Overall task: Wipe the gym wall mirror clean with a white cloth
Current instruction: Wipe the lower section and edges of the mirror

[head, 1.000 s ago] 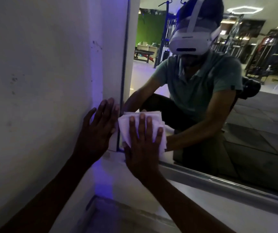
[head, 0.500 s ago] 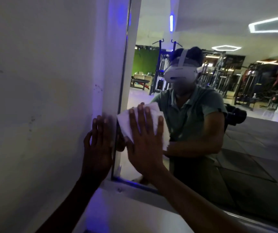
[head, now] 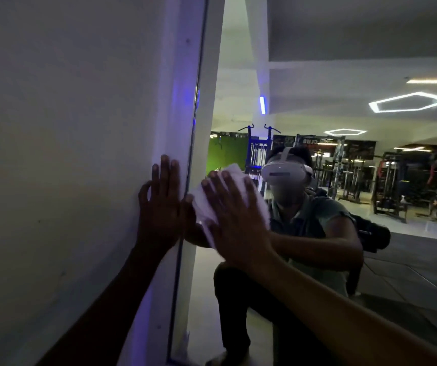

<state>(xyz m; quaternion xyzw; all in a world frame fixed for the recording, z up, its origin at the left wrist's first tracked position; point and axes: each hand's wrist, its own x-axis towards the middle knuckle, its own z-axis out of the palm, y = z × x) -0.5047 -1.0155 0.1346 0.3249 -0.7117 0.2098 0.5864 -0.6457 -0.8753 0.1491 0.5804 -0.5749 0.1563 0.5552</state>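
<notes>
The wall mirror (head: 344,62) fills the right side of the head view, its left edge running down beside a plain wall. My right hand (head: 235,217) lies flat with straight fingers on a folded white cloth (head: 234,175), pressing it against the glass near the mirror's left edge. The cloth shows above and to the left of my fingers and is blurred. My left hand (head: 160,204) rests flat on the wall just left of the mirror edge, fingers straight and pointing up. My own crouching reflection appears in the glass behind the cloth.
A white wall (head: 67,154) stands to the left of the dark mirror frame strip (head: 193,128). The glass reflects gym machines (head: 391,180), a green wall panel and hexagonal ceiling lights (head: 410,101).
My right hand has slid the cloth upward along the mirror's left edge from near the bottom corner. My left hand moved up the wall with it, and my view tilted up.
</notes>
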